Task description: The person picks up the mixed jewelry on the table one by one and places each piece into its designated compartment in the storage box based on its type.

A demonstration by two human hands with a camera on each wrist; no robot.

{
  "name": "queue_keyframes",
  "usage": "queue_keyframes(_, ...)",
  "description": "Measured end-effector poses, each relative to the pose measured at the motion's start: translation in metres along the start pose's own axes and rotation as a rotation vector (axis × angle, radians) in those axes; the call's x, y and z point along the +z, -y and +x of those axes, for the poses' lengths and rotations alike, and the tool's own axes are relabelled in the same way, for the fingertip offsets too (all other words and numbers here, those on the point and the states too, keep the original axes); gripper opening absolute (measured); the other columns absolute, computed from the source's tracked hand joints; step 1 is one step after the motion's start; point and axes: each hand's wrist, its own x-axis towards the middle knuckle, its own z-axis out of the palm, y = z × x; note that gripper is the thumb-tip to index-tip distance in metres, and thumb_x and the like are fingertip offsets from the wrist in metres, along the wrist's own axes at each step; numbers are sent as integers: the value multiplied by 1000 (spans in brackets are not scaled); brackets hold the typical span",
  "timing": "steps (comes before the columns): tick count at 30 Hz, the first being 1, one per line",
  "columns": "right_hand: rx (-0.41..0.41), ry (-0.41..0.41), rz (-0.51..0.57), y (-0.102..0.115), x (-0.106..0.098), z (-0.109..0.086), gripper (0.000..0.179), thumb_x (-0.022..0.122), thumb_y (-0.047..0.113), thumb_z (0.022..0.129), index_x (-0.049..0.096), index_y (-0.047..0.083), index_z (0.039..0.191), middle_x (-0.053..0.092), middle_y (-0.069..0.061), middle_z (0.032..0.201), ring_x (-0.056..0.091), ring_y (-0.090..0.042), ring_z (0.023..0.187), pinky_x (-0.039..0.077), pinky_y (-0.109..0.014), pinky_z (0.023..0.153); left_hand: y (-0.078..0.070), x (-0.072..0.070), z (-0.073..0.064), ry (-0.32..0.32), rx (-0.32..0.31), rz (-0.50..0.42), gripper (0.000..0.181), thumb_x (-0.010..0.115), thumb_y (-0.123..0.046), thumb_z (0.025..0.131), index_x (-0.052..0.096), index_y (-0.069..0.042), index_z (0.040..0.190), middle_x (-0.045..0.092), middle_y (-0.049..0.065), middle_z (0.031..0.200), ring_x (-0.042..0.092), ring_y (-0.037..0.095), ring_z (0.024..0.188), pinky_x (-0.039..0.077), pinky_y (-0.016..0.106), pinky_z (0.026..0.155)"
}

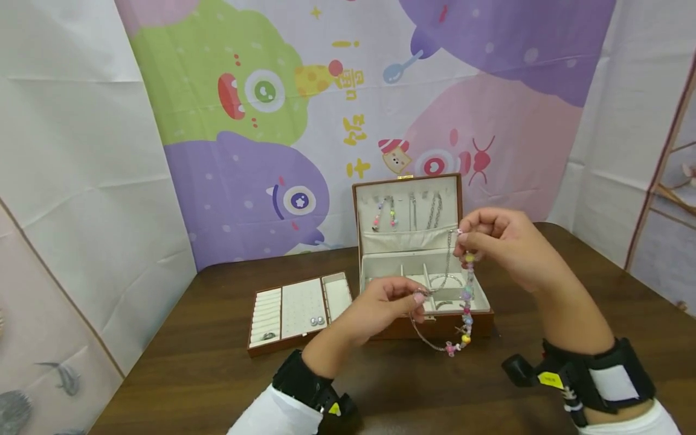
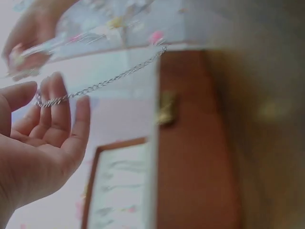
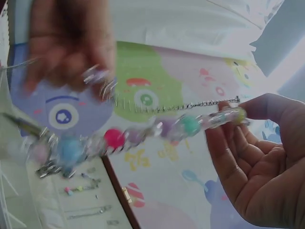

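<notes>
A necklace of colourful beads point(image 1: 466, 296) and silver chain point(image 2: 119, 76) hangs between both hands, above the front of an open brown jewelry box point(image 1: 435, 326). My right hand point(image 1: 502, 244) pinches its upper end between thumb and fingers, at the right of the box. Lower and to the left, my left hand point(image 1: 388, 302) pinches the silver chain part. In the right wrist view the beads point(image 3: 114, 138) stretch leftward from the right fingertips, and a stretch of chain point(image 3: 167, 109) runs between the two hands. Part of the box interior is hidden behind the hands.
A jewelry tray point(image 1: 301, 308) with ring rolls and two pearl-like earrings point(image 1: 317, 321) lies left of the box on the dark wooden table point(image 1: 179, 350). Several necklaces hang inside the upright lid point(image 1: 408, 211). A cartoon-printed cloth point(image 1: 353, 121) hangs behind.
</notes>
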Motion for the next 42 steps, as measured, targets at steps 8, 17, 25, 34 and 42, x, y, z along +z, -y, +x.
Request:
queue_keyframes(8, 72, 61, -161, -7, 7, 3, 13, 61, 2, 95, 56, -9, 97, 70, -11, 83, 68, -21, 77, 58, -31, 69, -32, -33, -14, -179, 157, -3, 24, 54, -5, 99, 58, 14, 113, 61, 2, 84, 62, 15, 73, 56, 32, 77)
queue_keyframes(17, 126, 236, -384, -27, 24, 8, 15, 69, 3, 88, 67, -1, 103, 69, -5, 81, 64, -17, 76, 55, -30, 68, -52, -42, -27, -266, 236, -54, 23, 52, -4, 99, 57, 12, 115, 67, 6, 96, 65, 16, 83, 56, 36, 79)
queue_keyframes(25, 30, 505, -481, -50, 50, 10, 10, 70, 4, 85, 67, 12, 80, 63, 9, 72, 59, -8, 66, 52, -27, 60, -58, -37, -31, -271, 290, -69, 23, 52, 0, 99, 56, 15, 116, 66, 19, 99, 67, 17, 85, 57, 37, 79)
queue_keyframes(34, 111, 510, -357, -48, 59, 7, 16, 73, 13, 86, 68, 6, 99, 68, 0, 92, 64, -15, 88, 55, -33, 78, -54, -26, -28, -178, 258, 20, 23, 56, 0, 96, 60, 12, 116, 67, 7, 91, 65, 16, 79, 58, 36, 76)
queue_keyframes(42, 199, 485, 86, -34, 63, 5, 22, 61, 14, 97, 62, -6, 107, 68, -10, 97, 65, -23, 92, 53, -36, 87, -51, -20, -28, -164, 239, 237, 21, 62, 1, 89, 66, 4, 110, 65, 11, 92, 58, 12, 74, 50, 25, 59)
